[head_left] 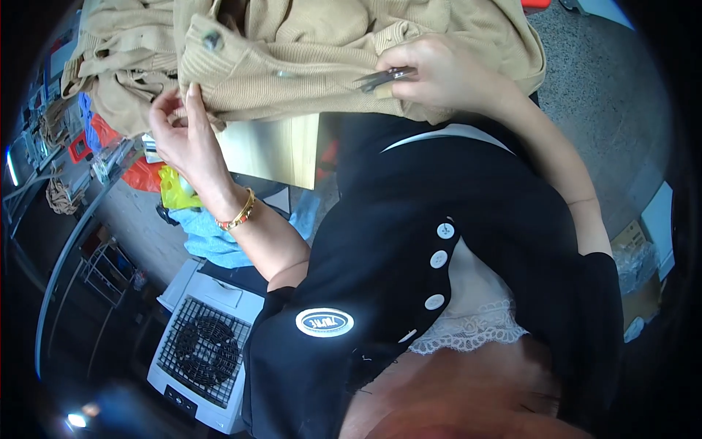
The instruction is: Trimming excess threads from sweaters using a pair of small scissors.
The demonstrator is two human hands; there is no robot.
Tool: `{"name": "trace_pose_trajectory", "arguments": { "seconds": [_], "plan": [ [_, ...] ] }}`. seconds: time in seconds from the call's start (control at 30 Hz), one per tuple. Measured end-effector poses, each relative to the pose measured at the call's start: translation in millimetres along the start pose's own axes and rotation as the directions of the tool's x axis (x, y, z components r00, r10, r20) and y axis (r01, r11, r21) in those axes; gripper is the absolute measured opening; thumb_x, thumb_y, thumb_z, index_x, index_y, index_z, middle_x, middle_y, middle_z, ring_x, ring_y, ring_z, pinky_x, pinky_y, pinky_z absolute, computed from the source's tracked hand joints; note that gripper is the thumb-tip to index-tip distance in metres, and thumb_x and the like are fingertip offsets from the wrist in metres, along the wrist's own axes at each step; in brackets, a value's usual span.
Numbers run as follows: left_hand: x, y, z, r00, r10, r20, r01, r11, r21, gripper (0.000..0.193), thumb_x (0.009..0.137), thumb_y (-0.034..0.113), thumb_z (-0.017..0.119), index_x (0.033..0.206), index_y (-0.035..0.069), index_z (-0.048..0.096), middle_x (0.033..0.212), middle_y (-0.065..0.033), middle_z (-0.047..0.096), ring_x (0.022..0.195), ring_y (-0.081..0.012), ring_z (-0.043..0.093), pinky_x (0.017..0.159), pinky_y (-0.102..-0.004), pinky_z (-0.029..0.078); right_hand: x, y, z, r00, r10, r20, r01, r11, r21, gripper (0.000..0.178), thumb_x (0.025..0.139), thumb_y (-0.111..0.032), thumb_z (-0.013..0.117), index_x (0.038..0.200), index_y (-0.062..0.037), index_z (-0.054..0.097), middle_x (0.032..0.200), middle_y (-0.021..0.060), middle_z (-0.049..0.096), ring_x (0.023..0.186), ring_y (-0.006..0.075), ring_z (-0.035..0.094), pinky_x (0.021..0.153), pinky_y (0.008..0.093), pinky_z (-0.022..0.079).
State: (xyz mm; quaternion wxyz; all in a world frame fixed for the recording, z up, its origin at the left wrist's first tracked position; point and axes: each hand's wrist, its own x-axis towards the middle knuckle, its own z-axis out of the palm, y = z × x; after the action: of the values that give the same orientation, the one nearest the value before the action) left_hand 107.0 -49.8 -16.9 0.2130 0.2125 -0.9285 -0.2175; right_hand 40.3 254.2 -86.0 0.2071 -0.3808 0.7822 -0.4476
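A tan ribbed knit garment stretches across the top of the head view, with a long knit band facing me. At the band's lower left corner, my left hand is closed with thumb and fingers at the knit edge; some of its fingers are behind the cloth. My right hand is closed around small metal thread snips, whose blades point left over the band. A dark round spot, perhaps a button, sits near the band's upper left end. A small pale greenish spot shows midway along it.
Below the garment is a pale wooden board. Light blue cloth and red and yellow plastic bags lie at left. A white fan unit with a black grille stands lower left. Boxes and clear plastic sit at right on grey floor.
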Motion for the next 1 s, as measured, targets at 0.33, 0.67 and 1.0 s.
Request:
{"name": "trace_pose_trajectory", "arguments": {
  "seconds": [0.33, 0.67, 1.0],
  "plan": [
    [-28, 56, 18, 0.931, 0.357, -0.073, -0.363, 0.894, -0.262, 0.017, 0.084, -0.002, 0.069, 0.099, 0.005, 0.071, 0.098, -0.0047, 0.059, 0.073, -0.0069, 0.054, 0.057, -0.0192, 0.044, -1, 2, 1, 0.998, 0.053, 0.034, -0.053, 0.998, 0.013, 0.025, 0.081, -0.027, 0.073, 0.093, -0.0052, 0.07, 0.063, 0.0111, 0.06, 0.061, 0.0257, 0.062, 0.06, 0.0379, 0.048],
    [-29, 60, 40, 0.94, 0.194, 0.28, -0.177, 0.98, -0.086, 0.023, 0.091, 0.028, 0.065, 0.1, 0.008, 0.074, 0.09, -0.01, 0.059, 0.084, -0.0239, 0.06, 0.077, -0.0354, 0.049, -5, 7, 3, 0.998, 0.046, 0.033, -0.045, 0.998, -0.032, 0.019, 0.081, -0.024, 0.073, 0.092, -0.0086, 0.071, 0.066, 0.0114, 0.062, 0.067, 0.0287, 0.062, 0.063, 0.0411, 0.048],
    [-32, 66, 54, 0.886, 0.347, 0.309, -0.413, 0.892, 0.184, 0.046, 0.071, 0.047, 0.082, 0.106, 0.018, 0.076, 0.093, -0.0077, 0.057, 0.09, -0.0236, 0.057, 0.081, -0.038, 0.047, -5, 11, 8, 1.0, 0.011, 0.013, -0.011, 0.998, -0.056, 0.02, 0.08, -0.025, 0.073, 0.09, -0.0086, 0.071, 0.068, 0.0124, 0.063, 0.069, 0.03, 0.064, 0.064, 0.041, 0.049]
  ]
}}
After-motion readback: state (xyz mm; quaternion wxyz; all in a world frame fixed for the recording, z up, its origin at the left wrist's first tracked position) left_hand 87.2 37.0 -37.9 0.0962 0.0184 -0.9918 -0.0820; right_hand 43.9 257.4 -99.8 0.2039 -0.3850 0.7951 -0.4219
